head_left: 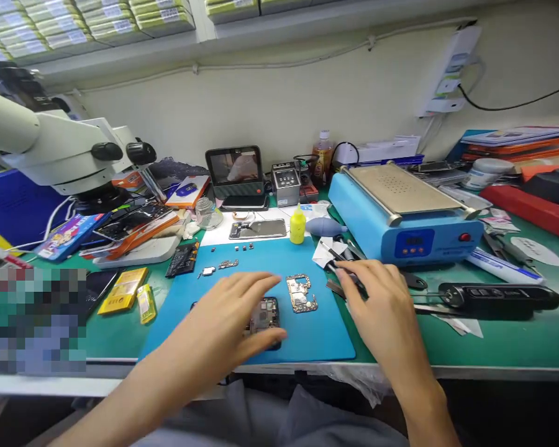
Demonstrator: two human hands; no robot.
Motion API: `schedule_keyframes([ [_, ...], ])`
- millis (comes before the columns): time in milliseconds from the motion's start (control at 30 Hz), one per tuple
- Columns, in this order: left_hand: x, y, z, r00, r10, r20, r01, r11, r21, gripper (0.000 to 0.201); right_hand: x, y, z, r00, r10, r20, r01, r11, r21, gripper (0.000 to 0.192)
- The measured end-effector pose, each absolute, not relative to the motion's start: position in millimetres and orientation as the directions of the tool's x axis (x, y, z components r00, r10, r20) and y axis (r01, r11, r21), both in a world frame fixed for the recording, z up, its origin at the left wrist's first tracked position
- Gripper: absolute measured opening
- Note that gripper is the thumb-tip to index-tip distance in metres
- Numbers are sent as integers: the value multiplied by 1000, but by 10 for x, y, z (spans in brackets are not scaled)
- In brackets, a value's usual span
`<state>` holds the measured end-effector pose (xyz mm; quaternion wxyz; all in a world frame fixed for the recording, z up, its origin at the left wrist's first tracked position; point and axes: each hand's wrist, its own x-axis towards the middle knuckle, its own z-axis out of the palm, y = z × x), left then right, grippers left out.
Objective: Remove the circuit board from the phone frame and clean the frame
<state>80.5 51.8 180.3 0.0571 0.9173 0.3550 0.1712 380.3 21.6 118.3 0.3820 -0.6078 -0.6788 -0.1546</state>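
A dark, flat opened phone [264, 318], its inner parts bare, lies on the smooth blue mat [307, 338] under the left hand [235, 310]; that hand lies flat and spread, fingers loosely extended, thumb against the phone's near edge, steadying rather than clenching it; just right of its fingertips sits a thin, jagged circuit board [300, 293] with metal shields; beyond the fingertips lie small screws [245, 247] and tiny brackets; the right hand [377, 295], half curled, pinches the slim dark tweezers [341, 268] between thumb and fingertips, by the mat's right edge; behind it stands a blue boxy heating machine [400, 214] on the green desk [517, 338]; a yellow squeeze bottle [297, 225] stands farther back.
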Motion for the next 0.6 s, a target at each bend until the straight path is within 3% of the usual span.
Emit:
schedule_keyframes([
  [67, 1148, 642, 1792, 736, 648, 197, 613, -761, 212, 88, 3834, 219, 1151, 17, 667, 745, 952, 216, -215, 35],
  [133, 1387, 752, 1753, 757, 638, 143, 611, -768, 194, 96, 3840, 234, 1123, -14, 631, 775, 963, 218, -160, 39],
  [267, 1555, 871, 1744, 761, 644, 81, 630, -762, 147, 86, 3823, 261, 1090, -64, 585, 808, 971, 222, -84, 42],
  [600, 1305, 1546, 1905, 710, 702, 63, 697, -712, 79, 58, 3809, 262, 1095, -85, 574, 814, 975, 216, -51, 39],
])
